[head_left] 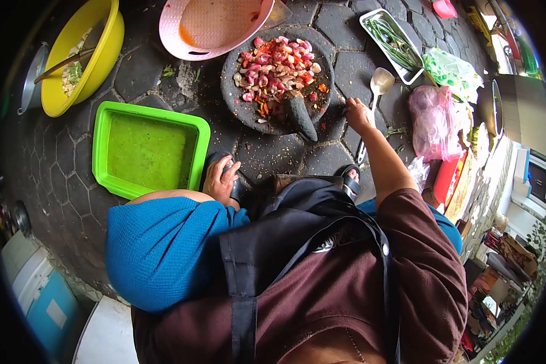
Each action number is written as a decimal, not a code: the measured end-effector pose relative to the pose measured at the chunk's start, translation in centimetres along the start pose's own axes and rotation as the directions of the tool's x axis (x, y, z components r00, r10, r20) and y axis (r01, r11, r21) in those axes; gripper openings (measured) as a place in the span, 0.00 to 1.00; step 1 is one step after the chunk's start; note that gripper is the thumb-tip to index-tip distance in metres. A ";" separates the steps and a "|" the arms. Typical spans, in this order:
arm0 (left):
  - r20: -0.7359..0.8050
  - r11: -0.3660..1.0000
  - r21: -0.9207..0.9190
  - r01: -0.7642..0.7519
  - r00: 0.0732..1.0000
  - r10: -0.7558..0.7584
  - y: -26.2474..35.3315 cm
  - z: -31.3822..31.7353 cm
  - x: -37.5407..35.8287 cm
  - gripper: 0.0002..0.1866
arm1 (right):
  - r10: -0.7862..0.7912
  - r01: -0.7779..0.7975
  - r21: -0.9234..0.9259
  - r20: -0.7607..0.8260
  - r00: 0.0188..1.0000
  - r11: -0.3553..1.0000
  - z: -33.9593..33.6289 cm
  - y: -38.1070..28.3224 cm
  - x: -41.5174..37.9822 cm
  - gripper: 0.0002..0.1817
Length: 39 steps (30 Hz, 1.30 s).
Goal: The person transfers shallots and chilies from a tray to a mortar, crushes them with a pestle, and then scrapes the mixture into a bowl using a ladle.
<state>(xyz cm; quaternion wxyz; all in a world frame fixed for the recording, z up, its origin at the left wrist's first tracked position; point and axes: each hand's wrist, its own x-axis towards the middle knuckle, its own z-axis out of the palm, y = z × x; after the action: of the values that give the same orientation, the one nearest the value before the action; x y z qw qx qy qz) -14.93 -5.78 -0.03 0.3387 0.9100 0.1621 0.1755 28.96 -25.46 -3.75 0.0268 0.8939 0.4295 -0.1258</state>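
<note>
My left hand point(222, 180) hangs by my left sandal, fingers apart, holding nothing. My right hand point(359, 116) is just right of a wide stone mortar point(230, 82), its fingers curled together; a dark spot shows at the fingertips, too small to name. In the mortar lies a heap of peeled shallots point(267, 60) with garlic and red chilli pieces. A stone pestle point(300, 118) leans on its near rim, untouched. Beside my right hand lies a metal spatula point(380, 82), its handle running under my forearm.
A green tray point(203, 136) is at left, with a yellow basin point(112, 54) behind it. A pink basket point(170, 33) stands beyond the mortar. At right are a white tray point(414, 77) of long green beans and pink point(434, 121) and green plastic bags point(452, 70).
</note>
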 end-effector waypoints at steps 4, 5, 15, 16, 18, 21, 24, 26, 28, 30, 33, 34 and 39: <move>0.008 1.000 -0.005 0.015 1.000 -0.015 0.1 -0.1 0.0 0.29 | -0.003 0.012 0.139 -0.067 0.998 0.990 -0.9 -1.0 -0.7 0.10; 0.011 0.999 -0.019 0.026 1.000 -0.025 0.2 -0.1 0.0 0.29 | -0.013 0.024 0.154 -0.075 0.997 0.988 -1.1 -1.3 -0.8 0.11; 0.017 0.999 0.024 0.023 1.000 -0.023 0.5 -0.7 0.3 0.29 | 0.162 -0.144 0.240 -0.056 0.985 0.960 -1.2 -2.2 0.3 0.07; 0.011 0.999 0.023 0.025 1.000 -0.025 0.5 -0.7 0.3 0.29 | 0.189 -0.124 0.383 -0.139 0.972 0.916 -2.0 -2.8 0.6 0.08; -0.004 0.999 0.031 0.031 1.000 -0.031 0.5 -0.6 0.2 0.28 | 0.220 -0.086 0.508 -0.211 0.952 0.857 -4.4 -5.0 1.0 0.09; 0.016 0.999 -0.020 0.042 0.999 -0.042 0.2 -0.6 0.0 0.28 | 0.095 0.146 0.676 -0.307 0.947 0.722 -8.7 -10.9 0.8 0.11; -0.030 1.000 0.011 0.003 1.000 -0.003 0.1 -0.5 0.0 0.28 | -0.069 0.252 0.460 -0.378 0.923 0.852 -9.9 -14.6 -0.8 0.22; -0.062 1.000 0.012 0.005 0.998 -0.004 0.0 -0.3 0.0 0.29 | 0.048 0.006 0.381 -0.131 0.990 0.925 -10.2 -17.2 -3.4 0.34; -0.088 1.000 0.004 0.009 0.996 -0.009 -0.1 -0.1 -0.4 0.29 | -0.071 0.103 0.343 -0.107 0.992 0.934 -8.2 -18.3 -5.1 0.43; -0.057 0.991 -0.124 0.043 0.997 -0.050 -0.5 0.1 -0.6 0.29 | -0.047 0.046 0.258 -0.001 0.999 0.965 -7.7 -18.5 -5.2 0.40; -0.115 0.999 -0.043 -0.010 0.993 0.005 -0.4 -0.3 -0.5 0.28 | -0.073 0.090 0.303 -0.066 0.995 0.949 -5.5 -17.5 -3.6 0.32; -0.119 1.000 -0.006 -0.029 0.992 0.028 -0.4 -0.4 -0.3 0.28 | -0.106 0.196 0.361 -0.256 0.961 0.912 -4.6 -16.1 -2.7 0.30; -0.111 0.995 -0.092 0.027 0.993 -0.038 -0.5 -0.9 -0.5 0.24 | 0.245 -0.216 0.599 0.034 0.969 0.771 -13.4 -15.8 -0.9 0.18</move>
<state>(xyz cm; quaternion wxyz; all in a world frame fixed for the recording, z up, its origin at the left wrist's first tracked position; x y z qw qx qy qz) -15.83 -5.12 0.17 0.3726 0.8797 0.1876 0.2282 18.90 -14.15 10.43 -0.2510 0.9048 0.2558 -0.2299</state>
